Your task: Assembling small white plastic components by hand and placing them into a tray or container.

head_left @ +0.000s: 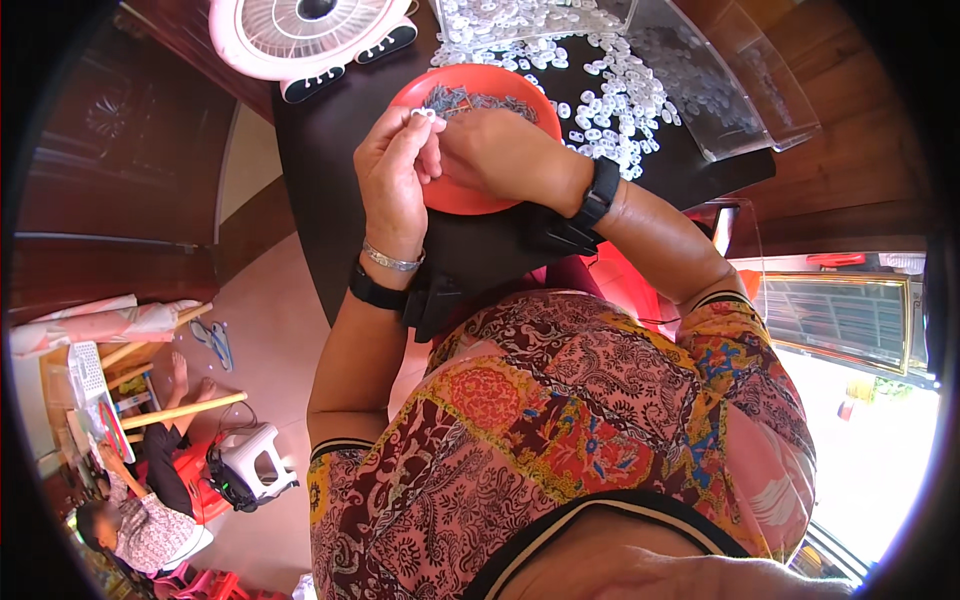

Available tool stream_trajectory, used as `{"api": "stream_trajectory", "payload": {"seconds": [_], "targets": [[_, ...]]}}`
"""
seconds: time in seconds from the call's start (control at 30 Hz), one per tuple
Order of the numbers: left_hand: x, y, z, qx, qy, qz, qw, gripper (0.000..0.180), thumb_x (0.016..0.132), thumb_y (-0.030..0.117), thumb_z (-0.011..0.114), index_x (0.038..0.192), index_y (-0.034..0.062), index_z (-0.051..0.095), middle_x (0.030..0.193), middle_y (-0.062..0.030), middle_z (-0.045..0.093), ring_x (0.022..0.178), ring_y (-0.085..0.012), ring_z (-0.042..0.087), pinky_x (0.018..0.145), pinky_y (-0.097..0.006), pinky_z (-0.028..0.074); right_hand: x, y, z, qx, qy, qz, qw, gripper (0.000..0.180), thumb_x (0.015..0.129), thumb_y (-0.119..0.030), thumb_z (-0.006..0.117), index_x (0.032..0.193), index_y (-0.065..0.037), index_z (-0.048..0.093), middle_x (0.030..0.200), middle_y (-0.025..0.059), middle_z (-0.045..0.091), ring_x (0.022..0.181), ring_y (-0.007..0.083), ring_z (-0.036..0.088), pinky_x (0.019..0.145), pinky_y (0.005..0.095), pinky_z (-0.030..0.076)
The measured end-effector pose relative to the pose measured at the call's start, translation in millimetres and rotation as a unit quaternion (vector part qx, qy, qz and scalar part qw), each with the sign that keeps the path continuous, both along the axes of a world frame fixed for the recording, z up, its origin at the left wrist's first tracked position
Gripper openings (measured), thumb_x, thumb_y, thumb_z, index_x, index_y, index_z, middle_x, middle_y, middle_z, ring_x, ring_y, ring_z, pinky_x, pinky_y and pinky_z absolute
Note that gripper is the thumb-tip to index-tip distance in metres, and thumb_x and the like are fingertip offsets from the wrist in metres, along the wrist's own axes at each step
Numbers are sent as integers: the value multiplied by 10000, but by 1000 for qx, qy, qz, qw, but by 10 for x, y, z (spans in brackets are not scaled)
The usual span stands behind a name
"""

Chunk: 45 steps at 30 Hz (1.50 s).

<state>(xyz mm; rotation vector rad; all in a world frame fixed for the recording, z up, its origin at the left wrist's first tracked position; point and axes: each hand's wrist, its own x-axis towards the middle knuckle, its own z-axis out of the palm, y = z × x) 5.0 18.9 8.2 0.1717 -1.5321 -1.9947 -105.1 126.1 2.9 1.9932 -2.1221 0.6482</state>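
One white piece (425, 113) in a pinch of left fingers (407, 142), right fingers (466, 142) beside, grip unclear.

Left hand (392, 165) pinches white piece (425, 113), right hand (500, 150) close beside, both over red bowl (468, 203) with grey bits (503, 103). Loose pieces (618, 110), fan (310, 40) on dark table (325, 190).

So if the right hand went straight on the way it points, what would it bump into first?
Probably the left hand, at its fingers, which pinch a small white piece. The right hand points toward them and looks very close, but I can't tell whether they touch.
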Motion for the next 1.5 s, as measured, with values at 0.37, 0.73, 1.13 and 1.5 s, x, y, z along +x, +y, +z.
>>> {"api": "stream_trajectory", "payload": {"seconds": [0.37, 0.73, 1.13, 1.5], "targets": [[-2, 209, -72, -6, -38, -88, 995, 194, 902, 148, 516, 796, 3, 589, 584, 21, 454, 513, -47, 393, 485, -196, 315, -50, 540, 291, -120, -584, -23, 803, 161, 891, -102, 590, 969, 39, 608, 778, 44, 638, 669, 84, 578, 632, 225, 490], [5, 329, -115, -45, -39, -111, 992, 231, 921, 164, 482, 789, -8, 562, 594, 18, 422, 528, -62, 372, 506, -209, 320, 164, 510, 224, -165, -621, -20, 766, 148, 906, -172, 606, 897, -25, 621, 780, 3, 615, 678, 59, 556, 639, 196, 461], [18, 303, -121, -58, -37, -103, 992, 178, 905, 114, 519, 767, 7, 552, 637, 26, 473, 538, -36, 383, 494, -201, 325, 171, 493, 219, -159, -604, -27, 780, 146, 926, -158, 570, 896, -20, 607, 770, -9, 596, 697, 53, 547, 653, 198, 456], [-3, 373, -156, -94, -54, -76, 991, 215, 909, 61, 513, 708, 14, 453, 634, 34, 430, 594, -28, 333, 510, -209, 310, 209, 501, 109, -162, -470, -63, 865, 126, 930, -109, 549, 888, 8, 565, 761, 8, 593, 721, 58, 559, 665, 218, 487]]}}
